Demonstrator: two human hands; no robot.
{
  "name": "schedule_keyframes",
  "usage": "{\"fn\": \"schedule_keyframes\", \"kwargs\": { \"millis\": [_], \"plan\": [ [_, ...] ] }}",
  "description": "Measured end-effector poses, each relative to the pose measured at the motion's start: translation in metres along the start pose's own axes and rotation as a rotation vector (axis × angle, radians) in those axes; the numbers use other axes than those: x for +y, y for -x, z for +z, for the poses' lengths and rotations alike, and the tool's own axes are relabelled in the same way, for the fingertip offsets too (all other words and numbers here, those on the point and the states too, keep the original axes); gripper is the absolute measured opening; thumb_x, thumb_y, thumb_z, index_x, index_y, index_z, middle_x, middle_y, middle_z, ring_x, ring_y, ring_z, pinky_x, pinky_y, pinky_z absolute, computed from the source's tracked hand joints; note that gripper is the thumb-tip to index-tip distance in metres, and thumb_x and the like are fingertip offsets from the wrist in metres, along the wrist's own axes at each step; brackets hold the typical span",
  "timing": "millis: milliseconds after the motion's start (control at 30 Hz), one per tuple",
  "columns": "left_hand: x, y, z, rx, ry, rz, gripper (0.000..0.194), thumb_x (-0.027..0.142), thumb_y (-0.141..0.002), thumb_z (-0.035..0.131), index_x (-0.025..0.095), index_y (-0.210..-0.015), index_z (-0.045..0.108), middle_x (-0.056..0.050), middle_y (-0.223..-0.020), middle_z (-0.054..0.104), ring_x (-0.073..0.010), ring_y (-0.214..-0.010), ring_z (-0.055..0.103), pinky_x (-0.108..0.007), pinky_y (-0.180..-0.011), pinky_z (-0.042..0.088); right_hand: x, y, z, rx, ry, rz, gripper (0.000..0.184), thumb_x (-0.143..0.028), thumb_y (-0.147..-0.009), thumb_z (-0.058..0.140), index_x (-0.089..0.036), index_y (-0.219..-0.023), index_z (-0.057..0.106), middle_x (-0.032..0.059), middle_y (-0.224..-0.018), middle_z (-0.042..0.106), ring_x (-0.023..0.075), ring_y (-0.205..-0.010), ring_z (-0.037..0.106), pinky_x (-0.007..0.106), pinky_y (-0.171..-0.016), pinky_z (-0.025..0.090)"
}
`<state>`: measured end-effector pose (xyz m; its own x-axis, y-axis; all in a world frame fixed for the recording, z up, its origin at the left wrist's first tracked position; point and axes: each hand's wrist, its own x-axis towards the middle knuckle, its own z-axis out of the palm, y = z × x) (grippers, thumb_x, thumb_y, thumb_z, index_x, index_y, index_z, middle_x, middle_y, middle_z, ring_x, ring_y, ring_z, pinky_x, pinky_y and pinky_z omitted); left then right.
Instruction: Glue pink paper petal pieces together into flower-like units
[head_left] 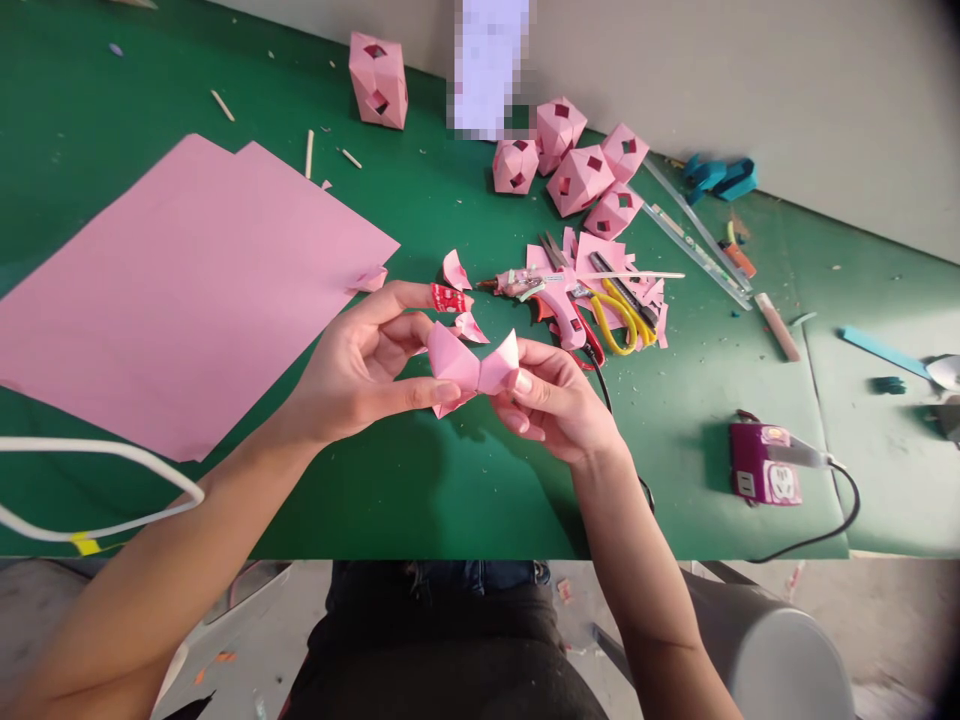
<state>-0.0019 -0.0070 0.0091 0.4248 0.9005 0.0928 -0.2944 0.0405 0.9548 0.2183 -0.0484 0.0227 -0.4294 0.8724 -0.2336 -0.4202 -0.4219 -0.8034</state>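
Between my two hands is a piece of folded pink paper (459, 362) with pointed corners, held up over the green table. My left hand (367, 365) pinches its left side with the thumb in front; a red patterned band wraps one fingertip. The right side is gripped between thumb and fingers of my right hand (559, 400). Just beyond lie small curled pink paper pieces (455, 270). A pink glue gun (551, 295) and yellow-handled scissors (619, 320) rest on paper scraps to the right of them.
Large pink paper sheets (195, 300) cover the table's left part. Several folded pink paper shapes (581, 180) stand at the back, one larger shape (379, 80) apart. Clear rulers (697, 255) lie right of them. A purple power socket (765, 465) with a cable sits front right.
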Motion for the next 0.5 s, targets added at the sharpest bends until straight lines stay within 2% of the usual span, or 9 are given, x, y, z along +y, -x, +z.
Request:
{"fn": "schedule_keyframes", "kwargs": {
  "millis": [133,267,367,500],
  "plan": [
    [0.002,-0.001,0.0,-0.003,-0.021,-0.005,0.062,0.023,-0.063,0.102,0.025,-0.118,0.075,-0.002,-0.086,0.077,-0.0278,-0.082,0.08,-0.038,-0.074,0.067,-0.003,0.001,0.0,-0.043,-0.043,0.051,0.032,-0.045,-0.082,0.091,-0.02,-0.093,0.076,-0.0043,-0.063,0.065,0.004,-0.042,0.043,0.015,-0.03,0.023],
    [0.007,0.001,0.002,-0.047,-0.05,0.038,0.057,0.019,-0.069,0.097,0.026,-0.121,0.073,0.001,-0.082,0.077,-0.0223,-0.078,0.079,-0.032,-0.073,0.065,-0.007,0.003,0.003,0.001,0.0,0.028,0.028,-0.042,-0.083,0.09,-0.019,-0.089,0.075,-0.0063,-0.057,0.063,0.003,-0.036,0.04,0.015,-0.029,0.022],
    [0.013,0.005,0.004,-0.047,-0.055,0.037,0.056,0.017,-0.072,0.094,0.027,-0.123,0.071,0.004,-0.08,0.076,-0.0201,-0.085,0.079,-0.031,-0.082,0.064,-0.008,0.005,0.002,0.034,0.04,-0.001,0.03,-0.042,-0.081,0.091,-0.018,-0.082,0.072,-0.0064,-0.056,0.064,0.0021,-0.033,0.038,0.015,-0.029,0.022],
    [0.019,0.008,0.002,-0.05,-0.079,0.046,0.055,0.019,-0.076,0.092,0.026,-0.126,0.069,0.003,-0.08,0.076,-0.0232,-0.093,0.079,-0.038,-0.094,0.062,-0.013,0.006,-0.009,0.043,0.016,-0.021,0.033,-0.045,-0.077,0.091,-0.019,-0.075,0.071,-0.0059,-0.062,0.067,-0.0001,-0.03,0.03,0.017,-0.027,0.019]
  ]
}}
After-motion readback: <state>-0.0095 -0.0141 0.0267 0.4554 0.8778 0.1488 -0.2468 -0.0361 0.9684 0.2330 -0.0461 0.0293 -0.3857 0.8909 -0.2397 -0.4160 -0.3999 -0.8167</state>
